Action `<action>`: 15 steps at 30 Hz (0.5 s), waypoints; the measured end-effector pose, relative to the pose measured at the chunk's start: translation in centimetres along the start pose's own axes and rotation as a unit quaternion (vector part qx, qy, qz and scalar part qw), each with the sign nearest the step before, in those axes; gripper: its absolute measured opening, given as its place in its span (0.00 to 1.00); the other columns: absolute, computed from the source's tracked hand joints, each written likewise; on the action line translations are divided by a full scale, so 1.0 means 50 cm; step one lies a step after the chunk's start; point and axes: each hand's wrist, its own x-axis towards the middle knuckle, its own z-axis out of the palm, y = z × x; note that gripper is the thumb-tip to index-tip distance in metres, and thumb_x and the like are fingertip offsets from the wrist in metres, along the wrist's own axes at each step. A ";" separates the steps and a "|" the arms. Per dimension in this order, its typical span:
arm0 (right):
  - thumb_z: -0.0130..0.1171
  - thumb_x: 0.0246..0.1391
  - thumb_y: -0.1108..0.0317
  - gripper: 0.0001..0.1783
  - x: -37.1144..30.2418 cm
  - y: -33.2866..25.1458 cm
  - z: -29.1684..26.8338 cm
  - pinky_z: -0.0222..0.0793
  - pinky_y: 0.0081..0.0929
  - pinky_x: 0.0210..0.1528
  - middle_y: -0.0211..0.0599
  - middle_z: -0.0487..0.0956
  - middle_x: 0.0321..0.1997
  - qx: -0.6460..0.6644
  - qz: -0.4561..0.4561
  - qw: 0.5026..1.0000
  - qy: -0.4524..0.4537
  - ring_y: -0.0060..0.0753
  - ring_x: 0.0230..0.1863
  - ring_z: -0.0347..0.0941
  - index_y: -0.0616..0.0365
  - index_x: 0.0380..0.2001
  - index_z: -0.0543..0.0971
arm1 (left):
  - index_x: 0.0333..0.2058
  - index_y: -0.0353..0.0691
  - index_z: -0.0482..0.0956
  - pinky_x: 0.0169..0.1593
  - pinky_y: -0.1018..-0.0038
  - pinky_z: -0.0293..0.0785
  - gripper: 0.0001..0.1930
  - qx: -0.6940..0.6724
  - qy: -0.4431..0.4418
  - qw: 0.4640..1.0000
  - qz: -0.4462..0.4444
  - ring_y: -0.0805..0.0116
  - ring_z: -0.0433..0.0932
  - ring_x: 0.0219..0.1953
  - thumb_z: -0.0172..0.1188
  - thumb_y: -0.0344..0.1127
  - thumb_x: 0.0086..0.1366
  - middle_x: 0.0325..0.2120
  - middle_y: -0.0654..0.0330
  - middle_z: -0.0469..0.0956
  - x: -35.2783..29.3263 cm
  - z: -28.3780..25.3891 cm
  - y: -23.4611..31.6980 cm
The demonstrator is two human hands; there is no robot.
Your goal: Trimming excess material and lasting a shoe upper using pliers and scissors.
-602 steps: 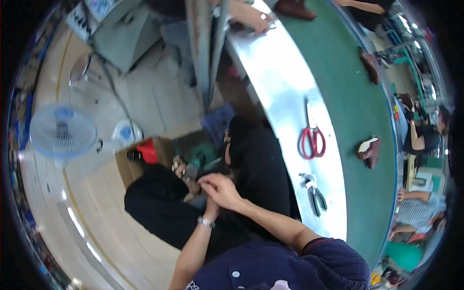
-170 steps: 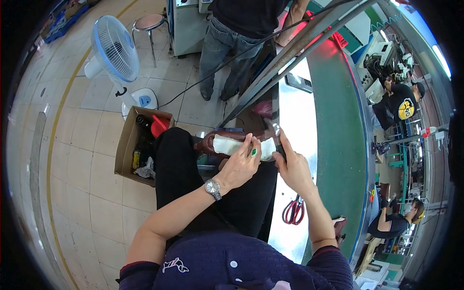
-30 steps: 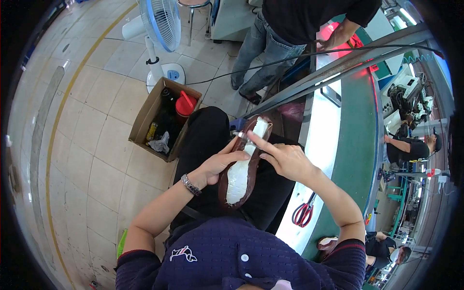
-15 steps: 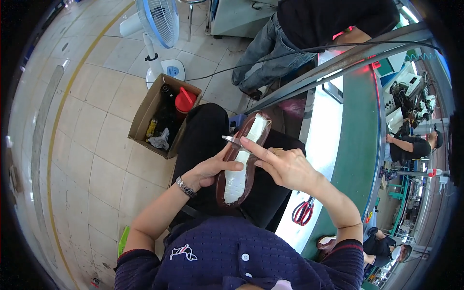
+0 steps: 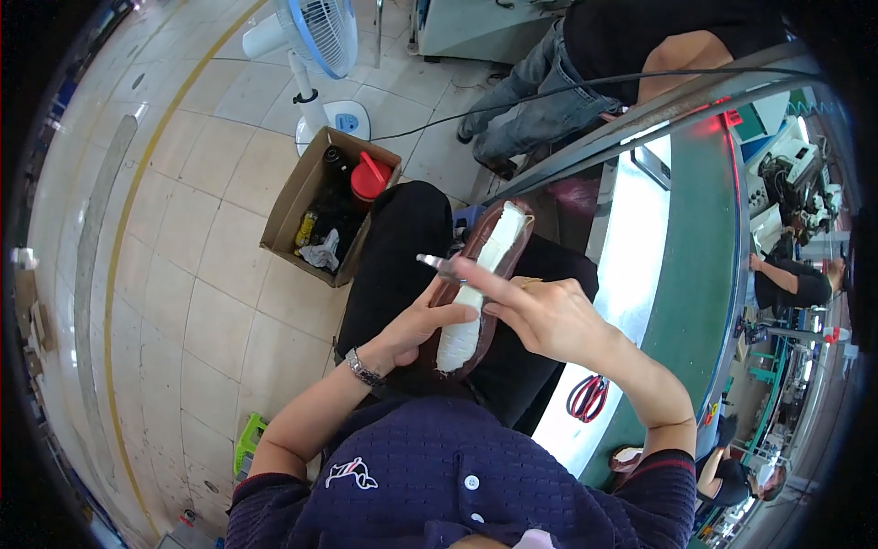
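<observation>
Compared with some six seconds ago, the brown leather shoe (image 5: pixel 503 240) has swung from lying crosswise to pointing away from the body, its white-filled sole upward; since half a second ago, the slim silvery metal tool (image 5: pixel 437 265) juts farther past its left edge. The shoe is over the black-trousered lap, slanting rightward at its far end. The left hand (image 5: pixel 421 328) grips its left side, thumb laid on the sole. The right hand (image 5: pixel 558 316) is curled around the tool, index finger stretched across the sole; its hold on the handle is hidden.

To the right, red-handled scissors (image 5: pixel 586 399) lie on the shiny metal worktop (image 5: pixel 631 247), with a flat dark rectangular object (image 5: pixel 651 167) farther along. Another brown shoe (image 5: pixel 626 457) rests on the green belt (image 5: pixel 688 274) beside it. Beyond the left knee stands an uncovered cardboard box (image 5: pixel 294 197) containing a red-lidded container (image 5: pixel 369 177). Behind it is a blue-and-white fan (image 5: pixel 325 37); a co-worker in jeans (image 5: pixel 549 87) leans over the worktop's far end.
</observation>
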 end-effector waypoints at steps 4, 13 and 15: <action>0.53 0.58 0.65 0.36 0.012 -0.004 -0.017 0.69 0.36 0.20 0.40 0.76 0.20 -0.092 0.028 0.985 -0.145 0.40 0.18 0.74 0.30 0.67 0.54 | 0.68 0.48 0.44 0.64 0.68 0.56 0.43 -0.068 -0.053 0.996 -0.008 0.68 0.59 0.63 0.62 0.34 0.60 0.61 0.59 0.61 -0.008 -0.033 -0.026; 0.52 0.53 0.72 0.45 -0.003 -0.011 -0.003 0.73 0.29 0.18 0.41 0.77 0.23 -0.125 0.079 0.972 -0.183 0.36 0.18 0.76 0.28 0.69 0.46 | 0.68 0.47 0.47 0.66 0.72 0.50 0.31 -0.039 0.063 0.993 0.090 0.69 0.55 0.65 0.45 0.48 0.72 0.64 0.59 0.56 -0.015 0.011 -0.050; 0.54 0.58 0.65 0.36 -0.008 -0.031 -0.013 0.67 0.31 0.14 0.37 0.76 0.19 -0.104 0.022 0.991 -0.083 0.35 0.14 0.73 0.33 0.68 0.55 | 0.69 0.48 0.43 0.65 0.72 0.52 0.33 -0.033 0.063 0.991 0.113 0.69 0.55 0.65 0.48 0.44 0.71 0.64 0.58 0.55 -0.011 0.006 -0.062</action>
